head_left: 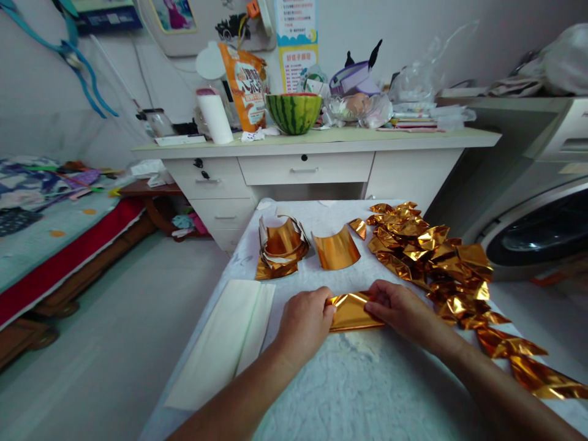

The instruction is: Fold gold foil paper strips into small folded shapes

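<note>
Between my two hands, low over the cloth-covered table (358, 386), is a folded piece of gold foil paper (353, 313). My left hand (305, 315) pinches its left end with thumb and fingers. At the opposite end, the fingers of my right hand (397, 309) are closed on the foil. A single curved gold sheet (337, 250) lies just beyond my hands. Left of that sheet sits a stack of curled gold sheets (281, 245) with pale edges. To the right spreads a heap of folded gold foil pieces (427, 245).
White paper sheets (225, 343) lie along the table's left side. Behind the table stands a desk (340, 139) bearing a cut watermelon (294, 113), an orange pouch (245, 92) and a paper roll (215, 116). A bed (59, 245) is at left, a washing machine (528, 184) at right.
</note>
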Demonstrator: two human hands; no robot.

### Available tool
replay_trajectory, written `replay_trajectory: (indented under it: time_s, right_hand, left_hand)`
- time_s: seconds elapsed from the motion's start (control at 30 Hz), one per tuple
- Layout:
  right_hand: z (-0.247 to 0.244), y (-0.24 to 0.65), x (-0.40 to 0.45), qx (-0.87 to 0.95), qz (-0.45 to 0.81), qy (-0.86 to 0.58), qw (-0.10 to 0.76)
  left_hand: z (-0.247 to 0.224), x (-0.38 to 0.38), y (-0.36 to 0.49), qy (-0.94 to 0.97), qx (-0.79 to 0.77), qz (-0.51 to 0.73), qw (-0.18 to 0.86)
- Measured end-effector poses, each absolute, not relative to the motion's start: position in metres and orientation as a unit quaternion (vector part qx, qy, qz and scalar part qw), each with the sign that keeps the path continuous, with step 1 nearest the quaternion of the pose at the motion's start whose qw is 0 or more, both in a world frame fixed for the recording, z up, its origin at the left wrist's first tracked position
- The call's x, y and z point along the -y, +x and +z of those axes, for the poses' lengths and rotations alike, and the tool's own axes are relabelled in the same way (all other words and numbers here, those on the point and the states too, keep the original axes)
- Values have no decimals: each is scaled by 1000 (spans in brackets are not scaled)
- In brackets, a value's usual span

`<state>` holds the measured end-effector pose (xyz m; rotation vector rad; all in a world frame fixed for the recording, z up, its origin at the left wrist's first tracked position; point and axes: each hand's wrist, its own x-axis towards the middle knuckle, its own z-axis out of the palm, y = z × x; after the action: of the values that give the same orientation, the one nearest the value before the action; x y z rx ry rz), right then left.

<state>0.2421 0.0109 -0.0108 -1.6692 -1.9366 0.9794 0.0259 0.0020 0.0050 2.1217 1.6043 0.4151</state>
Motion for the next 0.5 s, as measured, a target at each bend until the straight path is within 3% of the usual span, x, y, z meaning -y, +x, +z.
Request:
replay_trajectory:
  time_s: [0.2, 0.5]
  right_hand:
    - [-10, 238, -9, 702, 251, -645, 169]
    - [-15, 229, -2, 713, 146, -672, 137]
  left_hand:
    - [-3, -1, 26, 797, -558, 161, 166]
    - [-14, -3, 25, 764, -584, 209, 177]
